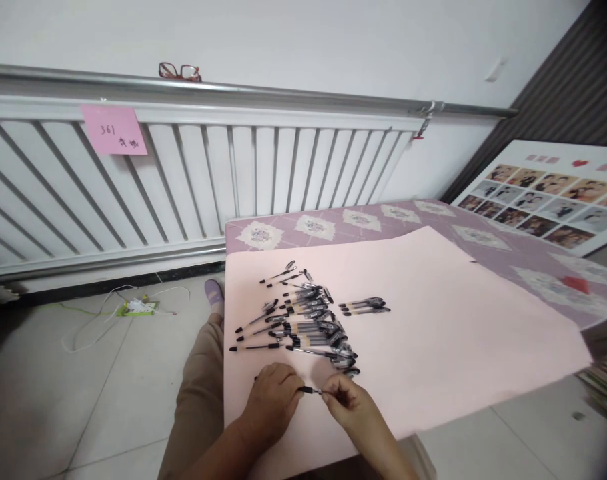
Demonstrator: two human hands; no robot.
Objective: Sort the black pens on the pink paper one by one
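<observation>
My left hand [273,397] is closed around a pen [307,389], whose black grip and silvery tip stick out to the right over the pink sheet [413,360]. At the tip end, my right hand [351,403] has thumb and forefinger pinched together; any small part between them is hidden. Just beyond both hands lies a loose pile of pens [308,327] with clear barrels and black ends, mostly pointing left to right. A small row of pens [364,307] lies apart, right of the pile.
A purple patterned cloth [313,228] shows under the pink sheet. Behind stands a white radiator [263,167] with a pink note [114,130]; glasses [180,71] rest on its pipe. A power strip [137,307] lies on the floor, and a photo board [548,193] leans at right.
</observation>
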